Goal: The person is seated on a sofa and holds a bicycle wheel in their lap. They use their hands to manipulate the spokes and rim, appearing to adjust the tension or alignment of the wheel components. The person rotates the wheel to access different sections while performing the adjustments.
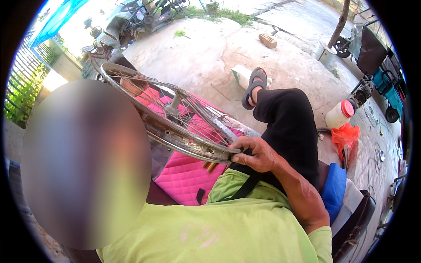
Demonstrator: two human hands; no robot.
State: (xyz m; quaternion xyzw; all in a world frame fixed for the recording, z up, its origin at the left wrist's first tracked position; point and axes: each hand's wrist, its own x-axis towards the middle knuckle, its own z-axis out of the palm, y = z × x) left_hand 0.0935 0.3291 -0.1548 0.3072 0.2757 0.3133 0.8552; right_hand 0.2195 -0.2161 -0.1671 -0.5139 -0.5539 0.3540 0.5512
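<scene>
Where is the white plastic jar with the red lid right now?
In the head view, the white jar stands on the concrete ground at the right, just above an orange plastic bag and right of the person's bent knee in black trousers.

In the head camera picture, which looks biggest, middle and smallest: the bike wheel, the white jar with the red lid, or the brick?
1. Bike wheel, by far the largest.
2. White jar with the red lid.
3. Brick, smallest, though it lies farther from the camera, so its true size is unsure.

Lime-green short-sleeved shirt, black trousers, dark strap sandal, possibly rubber
</scene>
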